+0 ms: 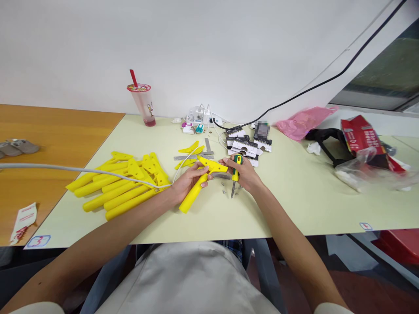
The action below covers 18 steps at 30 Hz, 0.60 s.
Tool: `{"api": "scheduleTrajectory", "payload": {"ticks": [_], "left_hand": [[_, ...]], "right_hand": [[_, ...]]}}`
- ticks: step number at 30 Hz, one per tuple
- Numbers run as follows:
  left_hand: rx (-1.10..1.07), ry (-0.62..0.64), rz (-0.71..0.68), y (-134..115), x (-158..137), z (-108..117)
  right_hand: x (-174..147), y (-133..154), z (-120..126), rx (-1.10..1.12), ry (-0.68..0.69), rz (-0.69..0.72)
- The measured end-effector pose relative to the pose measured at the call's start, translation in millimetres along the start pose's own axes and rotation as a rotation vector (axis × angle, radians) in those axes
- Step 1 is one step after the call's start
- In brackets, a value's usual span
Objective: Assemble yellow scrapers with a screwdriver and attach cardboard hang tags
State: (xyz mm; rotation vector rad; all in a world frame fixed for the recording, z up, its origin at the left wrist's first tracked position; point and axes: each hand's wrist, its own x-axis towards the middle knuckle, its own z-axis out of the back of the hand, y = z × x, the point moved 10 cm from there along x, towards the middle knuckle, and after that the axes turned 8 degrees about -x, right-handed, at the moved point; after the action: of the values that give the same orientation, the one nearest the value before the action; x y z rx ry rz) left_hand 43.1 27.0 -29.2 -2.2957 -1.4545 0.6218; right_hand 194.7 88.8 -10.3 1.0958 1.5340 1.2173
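Observation:
My left hand (187,180) is closed around the neck of a yellow plastic scraper handle (194,194), its grip slanting down toward me. In my right hand (248,172) is a green and yellow screwdriver (236,167), its shaft pointing down at the table. The fingertips of that hand also touch the right end of the scraper's wide head. Small screws (224,192) lie scattered on the table below. Loose yellow head plates (190,148) and flat metal blades (207,144) rest just behind my hands. To the left is a pile of similar yellow scraper handles (113,194).
A cup with a red straw (144,104) stands near the wall. Behind my hands are a power strip (198,115) and black-and-white boxes (244,146). A grey cable (81,168) crosses the handle pile. Bags, including a pink one (303,124), lie at right.

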Motion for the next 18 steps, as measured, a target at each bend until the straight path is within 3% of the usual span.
{"api": "scheduleTrajectory", "payload": {"ticks": [4,8,12,15,18], "left_hand": [[-0.018,-0.009,-0.02,-5.2,0.2,0.0],[-0.038,-0.025,-0.108,-27.5,-0.7,-1.4],[-0.052,-0.032,-0.196,-55.0,-4.2,-6.4],[-0.062,-0.007,-0.241,-69.3,-7.4,-13.2],[-0.061,0.006,-0.252,-73.7,-11.5,-15.5]], "right_hand": [[-0.8,2.6,0.9,-0.043,0.003,0.023],[-2.0,11.6,1.4,-0.203,0.03,0.029],[6.8,31.9,-8.5,-0.71,0.089,0.095],[19.6,43.6,-39.2,-1.178,0.245,0.274],[33.6,32.2,-64.5,-1.431,0.412,0.29]]}}
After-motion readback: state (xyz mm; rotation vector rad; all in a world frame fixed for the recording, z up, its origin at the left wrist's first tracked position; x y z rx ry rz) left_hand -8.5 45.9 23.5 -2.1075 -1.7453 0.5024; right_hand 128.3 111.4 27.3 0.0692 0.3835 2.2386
